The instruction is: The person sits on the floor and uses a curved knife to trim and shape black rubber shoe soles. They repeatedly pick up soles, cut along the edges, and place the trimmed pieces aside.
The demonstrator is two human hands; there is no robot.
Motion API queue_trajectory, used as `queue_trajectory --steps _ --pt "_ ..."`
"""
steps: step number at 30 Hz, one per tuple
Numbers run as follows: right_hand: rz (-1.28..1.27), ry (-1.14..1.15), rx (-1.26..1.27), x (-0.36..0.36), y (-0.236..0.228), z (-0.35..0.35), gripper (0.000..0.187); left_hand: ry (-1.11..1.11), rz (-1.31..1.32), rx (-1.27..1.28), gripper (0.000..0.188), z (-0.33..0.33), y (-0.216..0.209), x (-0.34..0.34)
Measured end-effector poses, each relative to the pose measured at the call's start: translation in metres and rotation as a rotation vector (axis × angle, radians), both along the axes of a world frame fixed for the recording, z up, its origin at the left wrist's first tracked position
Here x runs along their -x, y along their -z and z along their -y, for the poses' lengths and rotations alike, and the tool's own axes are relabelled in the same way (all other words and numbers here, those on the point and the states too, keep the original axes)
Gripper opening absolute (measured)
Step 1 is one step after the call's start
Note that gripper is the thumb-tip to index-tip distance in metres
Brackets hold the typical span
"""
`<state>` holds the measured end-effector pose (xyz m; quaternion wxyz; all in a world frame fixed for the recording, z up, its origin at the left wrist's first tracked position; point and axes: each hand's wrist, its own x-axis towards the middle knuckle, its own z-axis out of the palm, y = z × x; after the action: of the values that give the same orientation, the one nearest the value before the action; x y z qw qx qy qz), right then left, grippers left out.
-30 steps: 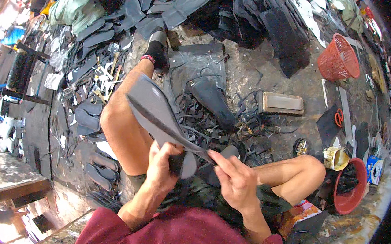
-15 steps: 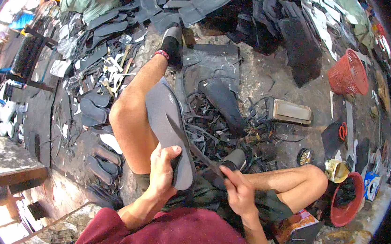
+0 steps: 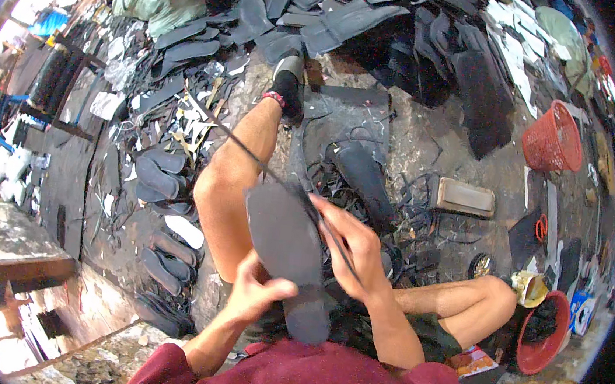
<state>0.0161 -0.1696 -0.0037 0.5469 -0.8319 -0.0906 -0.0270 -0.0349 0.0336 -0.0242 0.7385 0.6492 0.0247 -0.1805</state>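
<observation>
A grey shoe sole (image 3: 285, 230) lies tilted over my lap, wide end away from me, narrow end near my shirt. My left hand (image 3: 253, 290) holds its left edge, thumb across the near part and other fingers partly hidden. My right hand (image 3: 350, 248) is closed at the sole's far right edge. From its fingers a thin dark strip (image 3: 235, 139) stretches up and left across my raised knee, and a dark narrow length runs back along the hand toward the wrist. Whether a knife is also in that hand cannot be made out.
Dark cut soles (image 3: 368, 24) heap at the far side. A dark sole piece (image 3: 360, 179) lies among scraps ahead. Right of it are a pale rectangular block (image 3: 465, 197), red-handled scissors (image 3: 541, 228), a red basket (image 3: 552, 138) and a red tub (image 3: 545, 341). A wooden bench (image 3: 19, 268) stands left.
The sole has turned to show a plain dark face. My right hand has moved up and left to its far edge, and the long strip now trails across my knee. The view has shifted slightly.
</observation>
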Motion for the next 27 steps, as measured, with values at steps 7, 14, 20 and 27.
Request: queue_trajectory --steps 7,14,20,27 --pt "0.057 0.024 0.035 0.100 0.029 0.023 0.039 -0.177 -0.374 0.472 0.034 -0.015 -0.038 -0.027" --pt "0.111 -0.031 0.131 0.118 0.010 0.070 0.046 -0.022 -0.299 0.213 0.027 -0.004 -0.066 -0.014" --pt "-0.039 -0.240 0.288 0.079 -0.059 0.100 0.045 0.220 -0.226 -0.041 0.021 0.012 -0.081 -0.018" --pt "0.065 -0.361 0.297 0.046 -0.067 0.088 0.041 0.408 -0.347 -0.137 0.025 0.031 -0.082 -0.012"
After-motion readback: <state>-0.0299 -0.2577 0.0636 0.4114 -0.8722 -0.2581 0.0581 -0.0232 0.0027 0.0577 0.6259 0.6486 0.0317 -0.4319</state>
